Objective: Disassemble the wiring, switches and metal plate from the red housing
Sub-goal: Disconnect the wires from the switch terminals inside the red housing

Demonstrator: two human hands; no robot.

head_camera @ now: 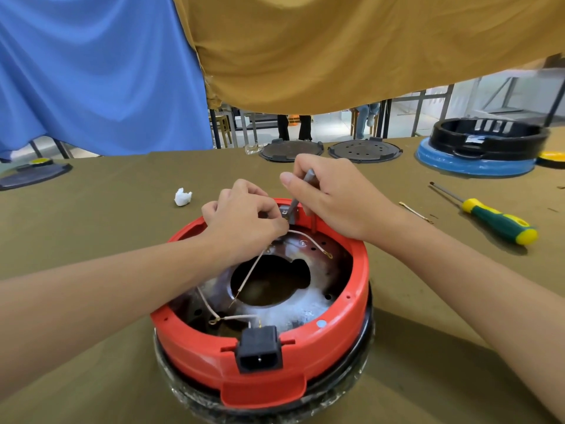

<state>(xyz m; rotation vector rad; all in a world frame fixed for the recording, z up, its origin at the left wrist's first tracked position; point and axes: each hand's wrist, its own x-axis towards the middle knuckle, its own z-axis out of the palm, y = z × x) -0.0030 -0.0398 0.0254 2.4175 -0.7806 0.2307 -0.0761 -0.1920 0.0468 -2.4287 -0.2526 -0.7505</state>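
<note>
1. Left hand (244,215) pinches the thin white wire (312,238) at the small grey metal switch (289,213) on the round red plastic housing (263,341).
2. Right hand (333,194) grips a slim grey metal tool (301,192) beside it.
3. Step in hand: freeing the switch terminal; next probably calls for a steady pull.

Bright, even daylight from the open room beyond the hanging cloths, soft shadows under the forearms on the counter (91,240), pale glare on the metal plate (305,304), strong wide-angle bending at the edges, slight blur at the corners, centre sharp
</note>
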